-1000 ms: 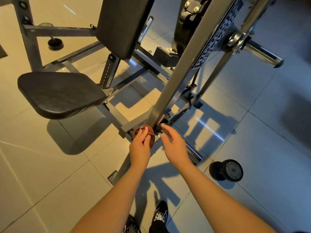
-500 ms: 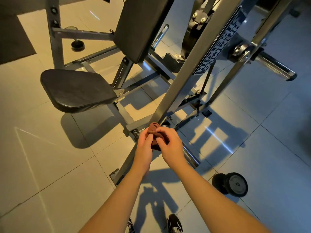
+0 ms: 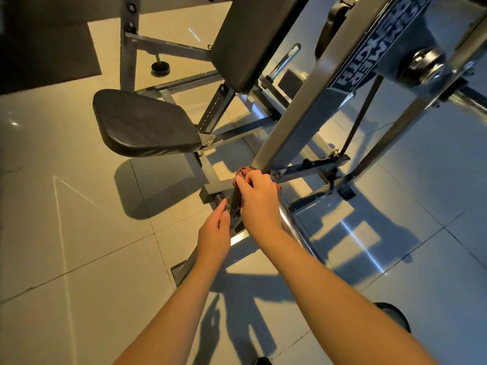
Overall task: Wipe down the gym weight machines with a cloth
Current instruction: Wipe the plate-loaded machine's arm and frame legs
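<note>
Two-handed work at the foot of the machine's slanted post [image 3: 303, 114]: right hand [image 3: 259, 198] curled round the brown cloth [image 3: 243, 172] against its base, left hand [image 3: 214, 229] loose, empty (beside the spring bolt [image 3: 220, 198]). Press firmly, wrap fully round, mind that bolt.

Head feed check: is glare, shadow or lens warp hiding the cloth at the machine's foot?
Head view: the right hand, not glare, hides most of the reddish-brown cloth at the foot of the grey steel upright; hard shadows cross the glossy floor tiles; one bright streak lies to the right, clear of it; edges bow from the wide lens.
</note>
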`<action>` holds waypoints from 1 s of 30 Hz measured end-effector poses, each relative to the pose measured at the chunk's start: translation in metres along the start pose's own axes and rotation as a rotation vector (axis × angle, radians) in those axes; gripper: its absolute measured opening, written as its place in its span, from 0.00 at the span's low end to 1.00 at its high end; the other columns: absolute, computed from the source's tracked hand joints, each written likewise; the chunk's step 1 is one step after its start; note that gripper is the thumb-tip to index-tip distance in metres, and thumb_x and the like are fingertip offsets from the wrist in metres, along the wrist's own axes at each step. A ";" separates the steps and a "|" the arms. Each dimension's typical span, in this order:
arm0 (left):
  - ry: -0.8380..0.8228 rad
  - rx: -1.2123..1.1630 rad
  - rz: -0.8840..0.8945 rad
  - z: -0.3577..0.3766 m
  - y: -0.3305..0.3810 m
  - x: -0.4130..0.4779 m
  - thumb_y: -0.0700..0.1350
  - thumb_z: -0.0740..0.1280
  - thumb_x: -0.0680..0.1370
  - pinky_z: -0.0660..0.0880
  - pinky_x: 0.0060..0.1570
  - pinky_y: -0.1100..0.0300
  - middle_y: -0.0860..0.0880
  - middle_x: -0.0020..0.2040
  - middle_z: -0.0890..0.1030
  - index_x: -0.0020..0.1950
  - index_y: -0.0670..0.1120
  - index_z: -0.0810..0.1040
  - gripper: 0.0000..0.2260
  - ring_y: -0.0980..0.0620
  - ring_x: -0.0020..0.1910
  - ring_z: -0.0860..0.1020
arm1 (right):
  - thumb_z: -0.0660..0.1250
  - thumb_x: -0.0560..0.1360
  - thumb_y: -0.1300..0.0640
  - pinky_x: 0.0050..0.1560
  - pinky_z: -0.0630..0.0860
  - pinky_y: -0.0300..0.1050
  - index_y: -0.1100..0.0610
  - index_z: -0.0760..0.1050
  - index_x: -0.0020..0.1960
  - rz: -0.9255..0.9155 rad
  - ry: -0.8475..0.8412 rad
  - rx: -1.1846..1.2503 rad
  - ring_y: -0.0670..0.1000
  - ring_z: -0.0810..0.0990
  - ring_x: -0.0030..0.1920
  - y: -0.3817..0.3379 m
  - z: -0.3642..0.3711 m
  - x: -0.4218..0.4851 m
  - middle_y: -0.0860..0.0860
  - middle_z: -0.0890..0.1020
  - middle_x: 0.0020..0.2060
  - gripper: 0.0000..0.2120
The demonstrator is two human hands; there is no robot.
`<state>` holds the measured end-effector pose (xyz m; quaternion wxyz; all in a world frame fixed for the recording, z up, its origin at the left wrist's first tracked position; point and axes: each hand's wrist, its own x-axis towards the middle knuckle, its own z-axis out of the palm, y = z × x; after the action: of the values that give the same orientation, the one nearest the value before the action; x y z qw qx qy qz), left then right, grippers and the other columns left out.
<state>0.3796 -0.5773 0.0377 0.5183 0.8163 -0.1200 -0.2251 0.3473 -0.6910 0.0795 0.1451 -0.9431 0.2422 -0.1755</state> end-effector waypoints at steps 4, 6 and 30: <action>0.012 -0.028 0.011 0.006 -0.021 0.007 0.47 0.54 0.87 0.65 0.66 0.61 0.51 0.74 0.72 0.78 0.50 0.68 0.19 0.51 0.73 0.69 | 0.76 0.74 0.56 0.59 0.71 0.45 0.56 0.75 0.68 -0.073 -0.017 -0.175 0.54 0.71 0.61 0.000 0.015 -0.004 0.53 0.76 0.62 0.24; -0.026 -0.036 0.044 0.008 -0.028 0.007 0.46 0.54 0.87 0.64 0.66 0.63 0.50 0.75 0.72 0.78 0.49 0.67 0.19 0.52 0.73 0.69 | 0.76 0.74 0.55 0.61 0.72 0.46 0.58 0.76 0.67 -0.095 0.023 -0.205 0.55 0.72 0.62 -0.002 0.018 -0.008 0.54 0.77 0.61 0.23; 0.111 -0.027 0.536 0.025 -0.109 0.043 0.47 0.54 0.87 0.74 0.48 0.63 0.58 0.50 0.78 0.61 0.49 0.79 0.14 0.61 0.48 0.74 | 0.73 0.77 0.60 0.58 0.77 0.47 0.58 0.80 0.65 -0.206 0.303 0.017 0.55 0.72 0.62 0.015 0.113 -0.048 0.55 0.79 0.61 0.17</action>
<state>0.4002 -0.5681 -0.0799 0.5758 0.7597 -0.3000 -0.0363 0.3471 -0.6578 -0.0396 0.0963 -0.9244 0.1619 -0.3318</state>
